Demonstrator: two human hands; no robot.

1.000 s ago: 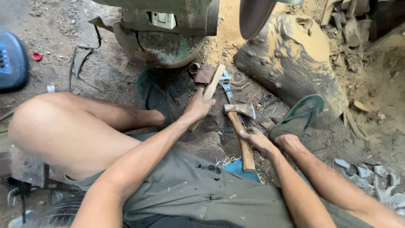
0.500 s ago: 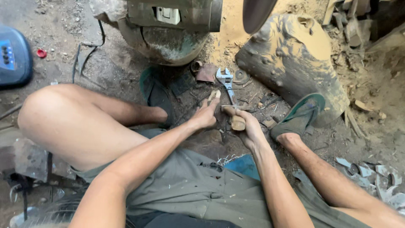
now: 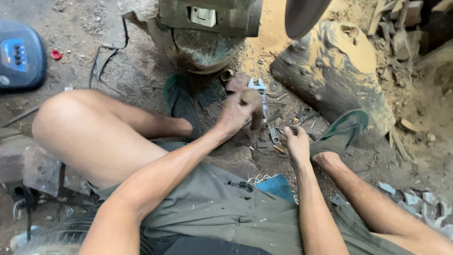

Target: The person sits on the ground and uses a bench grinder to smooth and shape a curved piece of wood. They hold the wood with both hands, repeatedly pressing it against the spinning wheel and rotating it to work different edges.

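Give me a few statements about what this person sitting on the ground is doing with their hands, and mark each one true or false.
1. The left hand has its grip closed round a wooden handle. True.
2. The right hand is raised high above the head. False: it is low, near the scattered metal bits on the dirt ground.
3. A silver adjustable wrench lies on the ground beyond the hands. True.
4. The person wears red boots. False: they wear green flip-flop sandals.
5. A dark blue device sits at the far left. True.
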